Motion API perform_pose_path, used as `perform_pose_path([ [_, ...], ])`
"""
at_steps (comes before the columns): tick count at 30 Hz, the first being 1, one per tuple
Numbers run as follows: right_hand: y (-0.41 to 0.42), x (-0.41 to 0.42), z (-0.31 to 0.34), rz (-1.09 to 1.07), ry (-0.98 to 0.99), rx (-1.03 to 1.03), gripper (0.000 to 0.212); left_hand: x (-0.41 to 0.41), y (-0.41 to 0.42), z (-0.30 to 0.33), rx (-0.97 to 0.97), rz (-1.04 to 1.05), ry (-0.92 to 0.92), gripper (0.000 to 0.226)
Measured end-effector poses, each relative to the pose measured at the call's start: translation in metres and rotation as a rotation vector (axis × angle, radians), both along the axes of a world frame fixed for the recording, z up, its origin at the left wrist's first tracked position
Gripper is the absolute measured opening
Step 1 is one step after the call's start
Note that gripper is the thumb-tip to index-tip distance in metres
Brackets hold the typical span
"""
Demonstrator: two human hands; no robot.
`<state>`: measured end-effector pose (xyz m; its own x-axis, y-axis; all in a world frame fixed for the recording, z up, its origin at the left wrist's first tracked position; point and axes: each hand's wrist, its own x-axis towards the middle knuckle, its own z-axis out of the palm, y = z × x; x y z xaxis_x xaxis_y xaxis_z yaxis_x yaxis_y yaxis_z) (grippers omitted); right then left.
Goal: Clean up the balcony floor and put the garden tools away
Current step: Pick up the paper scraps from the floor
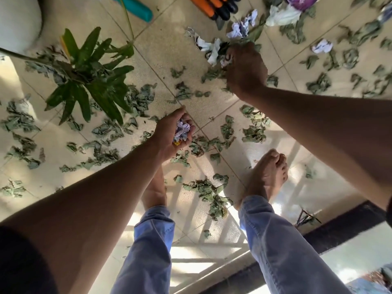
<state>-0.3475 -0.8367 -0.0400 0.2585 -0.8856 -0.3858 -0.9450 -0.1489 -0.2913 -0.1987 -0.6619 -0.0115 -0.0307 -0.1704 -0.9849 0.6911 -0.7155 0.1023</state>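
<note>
Dry green leaves (252, 128) lie scattered all over the beige tiled floor (167, 54). My left hand (171, 132) is cupped palm-up around crumpled paper scraps (182, 130). My right hand (244, 68) reaches down further out, its fingers closing on a crumpled white paper piece (212, 50) mixed with leaves. More crumpled papers (241, 26) (322, 46) lie beyond it. Garden tools with orange and black handles (214, 6) lie at the top edge, and a teal-handled tool (135, 7) lies to their left.
A green leafy plant (91, 68) stands at the left beside a white pot (19, 20). My bare feet (267, 172) and jeans legs are below the hands. A dark door threshold (339, 228) runs along the lower right. A purple wrapper (301, 1) lies at the top right.
</note>
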Motion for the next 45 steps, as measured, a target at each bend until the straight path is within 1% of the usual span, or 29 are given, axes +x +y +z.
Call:
perform_pose_path([
  [3,-0.005,-0.001,-0.007,0.041,0.050,-0.031,0.052,0.001,-0.005,-0.003,-0.020,-0.021,-0.003,0.030],
  [5,-0.005,-0.001,-0.010,0.043,0.064,-0.041,0.052,0.001,-0.006,-0.003,-0.036,-0.028,0.005,0.031],
  [7,-0.004,-0.002,-0.009,0.026,0.053,-0.046,0.045,0.000,-0.006,-0.004,-0.033,-0.027,0.006,0.031],
  [9,0.000,-0.004,-0.006,-0.016,0.008,-0.056,0.032,-0.002,-0.004,-0.003,-0.037,-0.024,0.009,0.030],
  [13,0.014,-0.006,0.009,-0.158,-0.151,-0.104,0.015,-0.007,0.002,-0.002,-0.051,-0.010,0.022,0.028],
  [16,0.039,-0.005,0.025,-0.102,-0.380,-0.139,0.008,-0.015,0.001,0.003,-0.034,-0.011,0.010,0.027],
  [18,0.061,-0.003,0.035,-0.071,-0.511,-0.071,0.007,-0.020,-0.002,0.008,-0.046,-0.004,0.009,0.027],
  [20,0.084,-0.003,0.044,-0.084,-0.549,0.036,0.005,-0.025,-0.004,0.011,-0.062,0.020,0.003,0.029],
  [22,0.104,-0.003,0.049,-0.097,-0.514,0.091,0.005,-0.030,-0.008,0.015,-0.087,0.044,-0.010,0.037],
  [24,0.120,-0.002,0.054,-0.092,-0.481,0.121,0.006,-0.033,-0.011,0.016,-0.118,0.025,-0.005,0.047],
  [25,0.125,-0.001,0.056,-0.060,-0.474,0.129,0.004,-0.034,-0.012,0.016,-0.129,0.008,0.008,0.050],
  [26,0.129,0.000,0.058,-0.014,-0.465,0.132,0.007,-0.034,-0.012,0.016,-0.141,-0.002,0.034,0.051],
  [28,0.132,0.003,0.059,0.072,-0.453,0.169,0.020,-0.032,-0.007,0.014,-0.144,0.000,0.041,0.046],
  [29,0.132,0.005,0.059,0.093,-0.457,0.193,0.023,-0.030,-0.003,0.011,-0.124,-0.004,0.017,0.041],
  [31,0.126,0.006,0.054,0.107,-0.498,0.188,0.020,-0.023,0.008,0.005,-0.057,-0.001,-0.030,0.032],
  [33,0.111,0.009,0.045,0.079,-0.483,0.094,0.015,-0.019,0.019,-0.002,-0.005,0.031,-0.026,0.031],
  [35,0.087,0.012,0.031,0.047,-0.384,-0.020,0.015,-0.016,0.028,-0.007,0.018,0.056,-0.015,0.033],
  [38,0.051,0.018,0.011,0.091,-0.190,-0.101,0.028,-0.015,0.035,-0.013,0.011,0.063,-0.001,0.032],
  [40,0.032,0.022,0.002,0.148,-0.079,-0.071,0.041,-0.014,0.037,-0.018,0.003,0.066,0.013,0.031],
  [42,0.019,0.026,-0.003,0.207,-0.003,-0.011,0.049,-0.013,0.036,-0.019,0.000,0.063,0.021,0.031],
  [45,0.008,0.026,-0.006,0.206,0.028,0.019,0.043,-0.012,0.033,-0.020,0.000,0.039,0.016,0.031],
])
